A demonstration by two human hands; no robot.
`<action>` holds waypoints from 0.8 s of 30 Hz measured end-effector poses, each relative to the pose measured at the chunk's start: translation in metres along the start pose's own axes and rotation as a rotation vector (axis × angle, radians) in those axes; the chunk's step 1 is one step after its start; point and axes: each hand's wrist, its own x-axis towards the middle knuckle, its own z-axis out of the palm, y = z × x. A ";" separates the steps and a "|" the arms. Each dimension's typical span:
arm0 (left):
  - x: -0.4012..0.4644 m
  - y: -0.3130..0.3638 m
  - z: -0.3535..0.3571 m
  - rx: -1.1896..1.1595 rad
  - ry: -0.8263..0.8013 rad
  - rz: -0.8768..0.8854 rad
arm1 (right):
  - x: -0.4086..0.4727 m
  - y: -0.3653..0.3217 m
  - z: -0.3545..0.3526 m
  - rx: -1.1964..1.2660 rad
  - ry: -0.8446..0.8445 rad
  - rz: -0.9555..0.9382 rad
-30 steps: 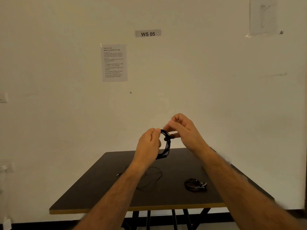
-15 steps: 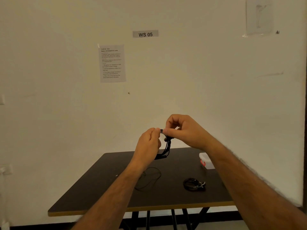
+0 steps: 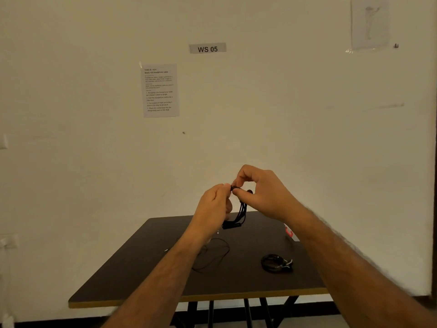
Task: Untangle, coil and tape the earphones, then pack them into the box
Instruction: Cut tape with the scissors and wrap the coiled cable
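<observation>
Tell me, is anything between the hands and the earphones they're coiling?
No. Both the left hand and the right hand already pinch the top of the coiled earphones, held up above the table. Nothing visible lies between them.

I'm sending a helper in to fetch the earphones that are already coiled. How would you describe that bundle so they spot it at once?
Start at the dark table against the wall. On its right half, nearer the front edge, a small black coiled bundle lies flat. Unlike the loose cable sprawled to its left, it is a tight ring with a pale band on one side.
</observation>
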 end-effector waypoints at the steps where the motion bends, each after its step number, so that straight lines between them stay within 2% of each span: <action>1: 0.000 0.001 0.000 -0.005 -0.005 -0.004 | -0.001 0.000 0.001 -0.006 0.003 -0.008; 9: -0.001 0.002 -0.001 0.095 0.103 0.009 | -0.007 -0.002 0.003 -0.040 0.067 -0.031; 16: -0.001 -0.002 -0.002 0.034 0.129 0.026 | -0.009 0.001 0.007 -0.046 0.069 -0.005; 24: -0.001 -0.006 -0.005 0.004 0.113 0.042 | -0.004 -0.003 0.000 0.177 0.014 0.240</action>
